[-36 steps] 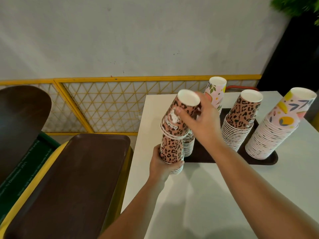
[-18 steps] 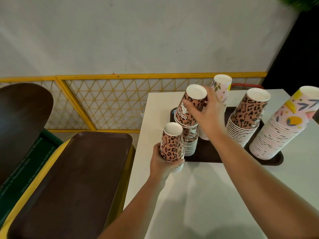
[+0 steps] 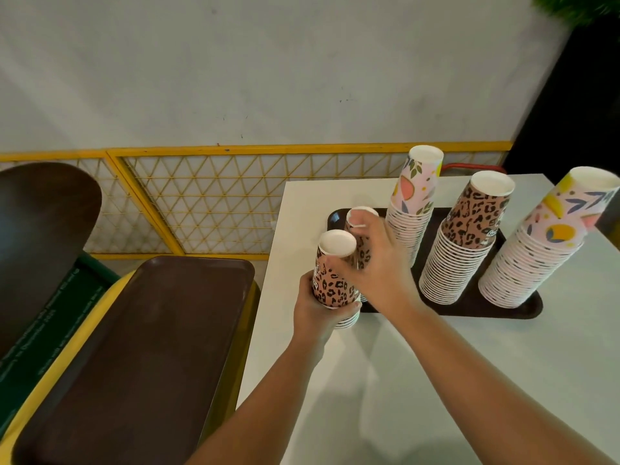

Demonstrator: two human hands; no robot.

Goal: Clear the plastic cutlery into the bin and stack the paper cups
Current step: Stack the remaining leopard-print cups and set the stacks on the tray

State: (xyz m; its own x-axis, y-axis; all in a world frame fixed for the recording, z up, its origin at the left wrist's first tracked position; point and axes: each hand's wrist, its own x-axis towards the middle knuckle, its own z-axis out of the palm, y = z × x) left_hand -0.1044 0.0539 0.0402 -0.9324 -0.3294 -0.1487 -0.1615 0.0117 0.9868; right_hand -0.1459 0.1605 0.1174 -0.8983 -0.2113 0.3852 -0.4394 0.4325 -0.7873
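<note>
Right hand [image 3: 375, 263] lowered its leopard cups [image 3: 360, 243]; left hand [image 3: 318, 307] grips another stack [image 3: 333, 270].

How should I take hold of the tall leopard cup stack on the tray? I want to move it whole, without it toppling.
Grip the tall leopard stack low, around its banded rims, and steady its top cup with your other hand. Come from the near side, where the tray edge is open; the flowered stacks flank it, and it leans, so a top-only grip would probably lift off only the upper cups.

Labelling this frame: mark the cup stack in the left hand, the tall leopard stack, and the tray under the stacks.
held cup stack [image 3: 330, 286], head view, leopard side wall.
tall leopard stack [image 3: 476, 216], head view, top cup's wall.
tray [image 3: 533, 305], head view, bare right rim.
</note>
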